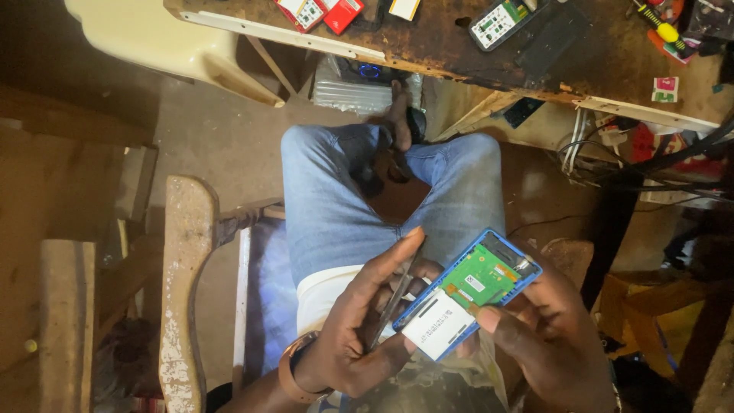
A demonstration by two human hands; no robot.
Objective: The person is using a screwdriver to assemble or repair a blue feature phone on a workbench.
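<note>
Wooden workbench (459, 57) is running across the top of the view, its surface dark and stained, with a pale strip along the front edge. Cream plastic chair (153, 38) is standing at the upper left, just beside the bench. Blue jeans (336, 206) are covering the person's crossed legs in the middle of the frame, above a worn wooden seat frame (183, 291).

Left hand (359, 321) is closing around a thin metal tool (394, 298), thumb pointing up along it; a brown wristband (294, 375) is sitting on that wrist. Right hand (547, 329) is gripping an opened phone (470, 291) from beneath and the side, thumb pressing on its edge. The phone is being held over the lap, tilted, blue frame around a green circuit board with a white panel at the lower end. The tool's tip is lying against the phone's left edge; exact contact point unclear.

Smaller items on the bench: another opened phone (497, 21), red cards (321, 11), a yellow-handled screwdriver (657, 23). Tangled cables (612, 153) are hanging below the bench at right.
</note>
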